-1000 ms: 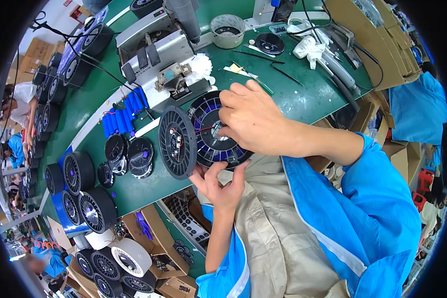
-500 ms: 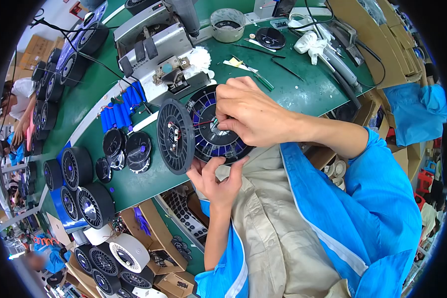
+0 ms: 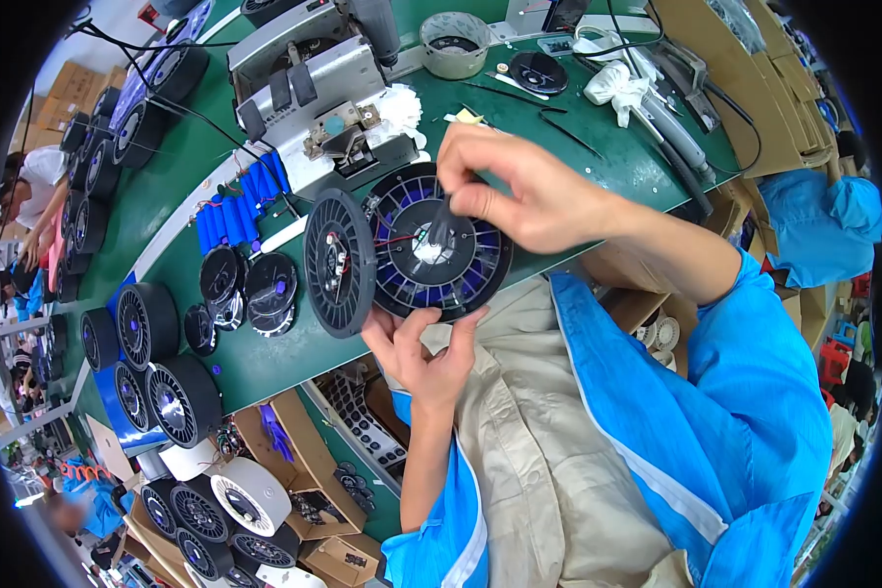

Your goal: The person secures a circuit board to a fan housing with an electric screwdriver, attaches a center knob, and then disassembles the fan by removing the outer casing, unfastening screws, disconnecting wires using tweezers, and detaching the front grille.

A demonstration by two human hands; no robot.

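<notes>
My left hand [image 3: 423, 361] supports the lower rim of a round black housing [image 3: 480, 269] with purple segments inside. My right hand [image 3: 519, 186] is above its centre, thumb and fingers pinched on a dark, blurred piece that I cannot make out, which reaches down to the hub. A shiny silvery patch shows at the hub. Tilted beside the housing on the left stands a finned black disc [image 3: 339, 263] with a small circuit part on its inner face. A thin red wire runs between disc and housing.
Behind the housing stands a metal fixture [image 3: 314, 103]. Blue cylinders [image 3: 233, 220] and glossy black discs [image 3: 270, 294] lie left, near several black wheels [image 3: 184, 400]. Tools, a round tub [image 3: 454, 47] and a white-wrapped handle [image 3: 617, 90] are farther back. A co-worker's arm [image 3: 44, 230] shows far left.
My right hand has lifted slightly away from the hub, uncovering the silvery patch and the dark piece under its fingers. The finned disc and housing have shifted slightly in view; my left hand keeps its hold.
</notes>
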